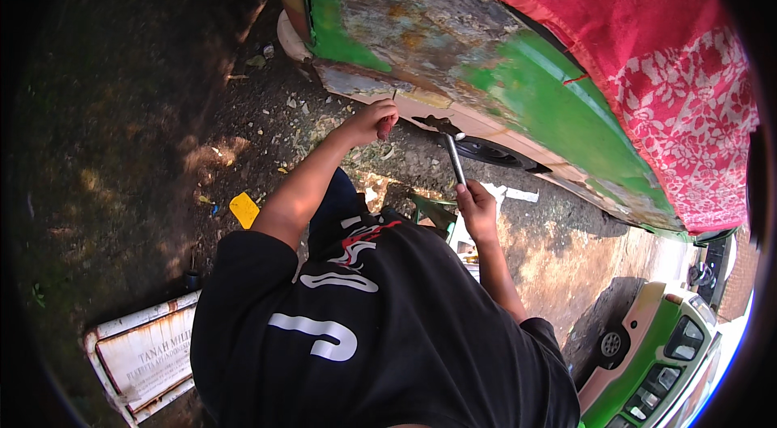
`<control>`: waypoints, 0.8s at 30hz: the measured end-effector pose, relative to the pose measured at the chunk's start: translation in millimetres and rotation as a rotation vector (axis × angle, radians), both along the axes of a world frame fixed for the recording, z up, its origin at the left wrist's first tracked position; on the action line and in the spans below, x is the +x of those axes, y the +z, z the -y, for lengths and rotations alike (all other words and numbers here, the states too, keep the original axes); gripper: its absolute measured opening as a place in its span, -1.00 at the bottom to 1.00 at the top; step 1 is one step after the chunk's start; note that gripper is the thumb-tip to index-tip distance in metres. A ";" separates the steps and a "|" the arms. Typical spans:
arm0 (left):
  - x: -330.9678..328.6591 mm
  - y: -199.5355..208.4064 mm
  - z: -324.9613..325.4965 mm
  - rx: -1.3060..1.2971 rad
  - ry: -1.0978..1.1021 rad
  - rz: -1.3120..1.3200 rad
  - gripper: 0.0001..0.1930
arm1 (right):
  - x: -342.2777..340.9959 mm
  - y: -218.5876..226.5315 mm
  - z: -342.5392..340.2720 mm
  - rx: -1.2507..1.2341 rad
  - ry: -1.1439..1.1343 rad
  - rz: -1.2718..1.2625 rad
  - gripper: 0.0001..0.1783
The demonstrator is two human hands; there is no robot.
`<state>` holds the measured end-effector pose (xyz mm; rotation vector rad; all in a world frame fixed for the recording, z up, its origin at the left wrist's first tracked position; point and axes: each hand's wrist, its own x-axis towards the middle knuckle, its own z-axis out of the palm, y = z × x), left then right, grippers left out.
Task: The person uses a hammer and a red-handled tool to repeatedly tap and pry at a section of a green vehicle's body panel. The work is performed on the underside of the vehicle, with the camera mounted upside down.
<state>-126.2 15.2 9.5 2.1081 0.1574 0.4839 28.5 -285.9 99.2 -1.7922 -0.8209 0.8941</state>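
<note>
Centrally, your right hand point(476, 205) grips a hammer point(455, 158) by its handle.
Its head lies ahead of your grip, near the car body point(546, 108); leftward, your left hand point(369, 120) closes around a reddish tool point(385, 129).

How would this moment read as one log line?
left hand: grips slim tool | right hand: grips hammer | beside: patchy green vehicle, wheel | draped: red floral cloth

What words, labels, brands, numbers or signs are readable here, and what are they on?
I won't copy the wording, only say where it is.
Black shirt: large white letters, readable, and a red-and-white design.
White rust-stained sign: larger top lines, readable; smaller lines below, too blurred to read.
</note>
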 end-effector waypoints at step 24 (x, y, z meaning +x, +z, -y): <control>17.2 26.4 3.5 -0.172 0.106 -0.091 -0.83 | -15.4 28.0 -29.8 0.092 0.178 0.559 -0.75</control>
